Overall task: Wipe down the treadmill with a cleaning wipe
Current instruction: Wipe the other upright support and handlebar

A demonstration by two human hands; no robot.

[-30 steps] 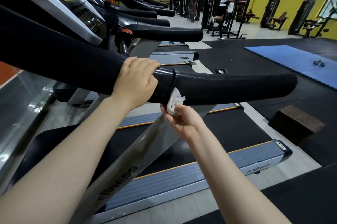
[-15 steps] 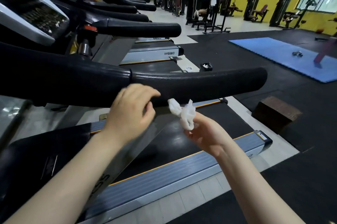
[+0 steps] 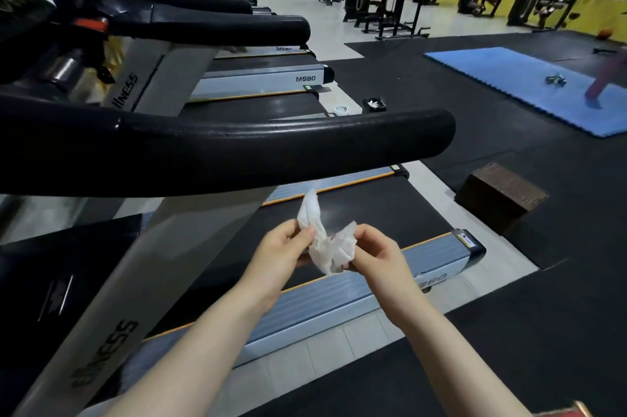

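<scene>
I see the near treadmill filling the lower left, grey side rail and black belt running away toward the right, silver upright slanting across marked with partial lettering. Its thick black handrail spans the frame above my hands, rounded end pointing right. More treadmills line up behind it on the left. A blue mat lies on the black floor at right, well apart from the treadmill. A dark wooden box sits on the floor just beside the belt's far side rail. My left hand is below the handrail, thumb and fingers pinching one end of the cleaning wipe. My right hand grips the other end, fingers curled round it. The wipe is white, crumpled, stretched between both hands over the belt, one corner sticking up toward the handrail, not touching it.
</scene>
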